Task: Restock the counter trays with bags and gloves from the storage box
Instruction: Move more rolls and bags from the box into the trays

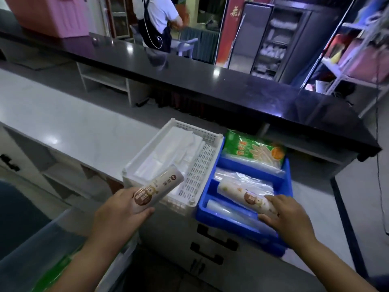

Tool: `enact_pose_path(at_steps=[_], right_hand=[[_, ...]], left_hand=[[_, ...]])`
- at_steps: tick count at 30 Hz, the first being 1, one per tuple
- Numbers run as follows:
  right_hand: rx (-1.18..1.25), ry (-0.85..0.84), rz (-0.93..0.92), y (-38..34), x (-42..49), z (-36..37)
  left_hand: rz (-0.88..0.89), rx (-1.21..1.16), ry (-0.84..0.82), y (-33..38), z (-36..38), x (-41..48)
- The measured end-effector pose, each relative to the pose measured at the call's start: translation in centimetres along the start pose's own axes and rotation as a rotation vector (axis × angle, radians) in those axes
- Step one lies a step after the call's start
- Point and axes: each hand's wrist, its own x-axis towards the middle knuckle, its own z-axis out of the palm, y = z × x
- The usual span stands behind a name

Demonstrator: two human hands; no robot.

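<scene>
- Head view, nearest first: the storage box (48,234) sits low, left of and below the left fingers (125,192). It is close enough for either hand to dip back in. Something green shows through its clear wall.
- The left hand (120,209) has its fingers and thumb wrapped round a roll (157,189) of bags. It holds the roll lengthwise over the near corner of the white tray (202,165). I take this roll to be waiting for a slot while the other hand works.
- The right hand (282,216) has its fingers (275,200) on top and its thumb on the near side, clasping the end of a second roll (242,196). That roll lies in the middle compartment of the blue tray (223,225). The hand is probably seating it flat between the dividers.
- Just below the right thumb, the near compartment holds clear bags.
- The white tray lies just beyond the left fingers and touches the blue tray. Flat clear bags are stacked inside it.
- Beyond the right fingers, a green glove pack (252,152) fills the far compartment, propped against the back wall with its label up.
- Both trays rest on the bench (73,127), which runs off to the left of the left fingers.
- Farther off is a black ledge (189,74), and well beyond it a person (157,15) stands.
</scene>
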Motion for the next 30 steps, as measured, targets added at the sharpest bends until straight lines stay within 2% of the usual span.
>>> enact_pose_path(at_steps=[3,9,16,18,21,24,30], right_hand=[[-0.060,-0.083,-0.129,2.4,1.8,1.0],[0.000,-0.260,-0.206,4.4,3.7,2.9],[0.180,-0.305,-0.285,5.1,5.0,3.0],[0.177,-0.248,-0.334,4.3,5.4,2.6],[0.091,-0.135,-0.532,1.5,6.6,3.1],[0.141,-0.165,-0.616,-2.1,7.9,4.8],[0.020,-0.351,-0.568,-6.0,9.3,6.0]], left_hand=[[0.004,0.012,-0.001,2.8,2.6,1.3],[-0.055,0.017,0.006,7.3,6.4,3.0],[-0.127,0.050,-0.007,8.7,8.7,4.0],[-0.116,0.075,-0.014,8.7,8.8,4.2],[-0.085,0.095,-0.026,8.6,8.5,4.7],[-0.073,0.100,-0.028,8.6,7.7,5.1],[-0.030,0.103,-0.063,8.3,6.1,5.8]])
